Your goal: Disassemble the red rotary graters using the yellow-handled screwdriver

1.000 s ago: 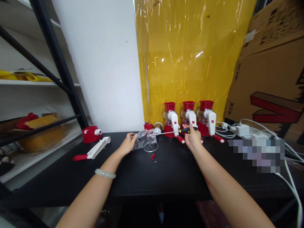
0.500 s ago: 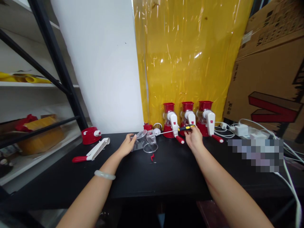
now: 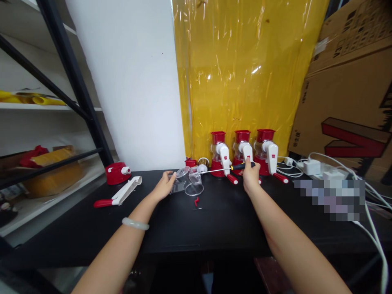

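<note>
My left hand [image 3: 165, 185] is closed on the left side of a clear plastic housing [image 3: 183, 179] that lies on the black table [image 3: 214, 228]. In my right hand [image 3: 251, 174] is a screwdriver [image 3: 237, 166] with a black and yellow handle. Its long metal shaft points left, and the tip meets the housing's right-hand part. Just in front of the housing lies a small red clip-like piece [image 3: 196, 201]. Behind it stand a metal grater drum [image 3: 203, 163] and a red part [image 3: 190, 162].
Several red and white rotary graters [image 3: 219, 153] stand at the back. To the left are a red base [image 3: 117, 173] and a white crank with a red handle [image 3: 121, 196]. White chargers and cables [image 3: 312, 167] lie at right, by a large cardboard box [image 3: 343, 102].
My right hand has shifted its grip on the screwdriver, with the fingers now higher around the handle. The left hand and the clear housing have stayed in place.
</note>
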Available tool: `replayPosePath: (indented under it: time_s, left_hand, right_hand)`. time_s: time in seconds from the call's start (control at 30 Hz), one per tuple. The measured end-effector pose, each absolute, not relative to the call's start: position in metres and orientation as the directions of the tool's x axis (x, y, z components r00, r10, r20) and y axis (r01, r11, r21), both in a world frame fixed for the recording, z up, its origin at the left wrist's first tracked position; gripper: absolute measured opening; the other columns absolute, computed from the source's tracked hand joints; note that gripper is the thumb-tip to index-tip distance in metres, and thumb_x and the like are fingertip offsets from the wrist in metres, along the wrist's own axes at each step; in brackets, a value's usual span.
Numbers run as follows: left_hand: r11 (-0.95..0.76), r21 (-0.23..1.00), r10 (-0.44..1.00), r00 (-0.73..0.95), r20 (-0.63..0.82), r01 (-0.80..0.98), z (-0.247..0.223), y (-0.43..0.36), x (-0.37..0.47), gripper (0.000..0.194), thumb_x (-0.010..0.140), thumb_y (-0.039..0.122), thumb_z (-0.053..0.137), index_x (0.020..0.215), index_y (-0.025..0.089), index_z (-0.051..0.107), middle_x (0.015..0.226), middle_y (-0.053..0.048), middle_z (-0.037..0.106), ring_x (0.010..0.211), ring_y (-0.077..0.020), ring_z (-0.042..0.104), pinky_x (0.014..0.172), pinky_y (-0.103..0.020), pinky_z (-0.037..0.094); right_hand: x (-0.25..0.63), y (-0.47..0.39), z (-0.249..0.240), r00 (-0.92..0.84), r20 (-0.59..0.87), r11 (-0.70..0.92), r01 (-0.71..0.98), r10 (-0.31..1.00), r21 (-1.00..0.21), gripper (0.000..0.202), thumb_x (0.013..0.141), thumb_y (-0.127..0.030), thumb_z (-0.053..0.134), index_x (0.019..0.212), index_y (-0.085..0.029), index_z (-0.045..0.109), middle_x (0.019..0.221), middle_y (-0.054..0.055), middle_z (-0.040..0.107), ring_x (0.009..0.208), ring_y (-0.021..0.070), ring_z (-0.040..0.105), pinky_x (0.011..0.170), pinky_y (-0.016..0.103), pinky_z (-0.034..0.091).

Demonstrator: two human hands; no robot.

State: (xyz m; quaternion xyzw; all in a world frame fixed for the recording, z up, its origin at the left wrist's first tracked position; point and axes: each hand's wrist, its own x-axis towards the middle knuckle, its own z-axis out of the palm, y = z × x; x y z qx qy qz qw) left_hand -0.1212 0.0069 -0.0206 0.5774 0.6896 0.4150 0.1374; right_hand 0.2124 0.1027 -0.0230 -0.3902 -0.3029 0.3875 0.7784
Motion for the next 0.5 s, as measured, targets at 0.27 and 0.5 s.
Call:
replayPosePath:
  time_s: [0.27, 0.5]
  left_hand:
    - [-0.023, 0.725, 0.910, -0.286, 0.300, 0.689, -0.0229, 0.0096, -0.1229, 0.063, 0.087, 0.063, 0.040, 0.120, 0.010, 0.048, 0.110, -0.017, 0.062, 0.103, -0.0281, 0.061, 0.089, -0.040, 0.046]
    - [-0.024, 0.729, 0.905, -0.295, 0.307, 0.685, -0.0226, 0.0088, -0.1219, 0.060, 0.088, 0.059, 0.041, 0.121, 0.010, 0.048, 0.112, -0.017, 0.062, 0.106, -0.0285, 0.060, 0.091, -0.040, 0.044]
  right_hand:
    - [0.2078, 0.1055, -0.0200, 0.528, 0.077, 0.361, -0.459, 0.846, -0.812, 0.041, 0.071, -0.042, 0.073, 0.090, -0.025, 0.040, 0.063, -0.011, 0.052, 0.044, 0.0081, 0.049, 0.045, 0.022, 0.044]
    - [0.2074, 0.1052, -0.0172, 0.448, 0.043, 0.322, -0.570, 0.893, -0.756, 0.018, 0.075, -0.027, 0.062, 0.081, -0.021, 0.046, 0.064, -0.008, 0.052, 0.051, 0.0069, 0.052, 0.049, 0.019, 0.044]
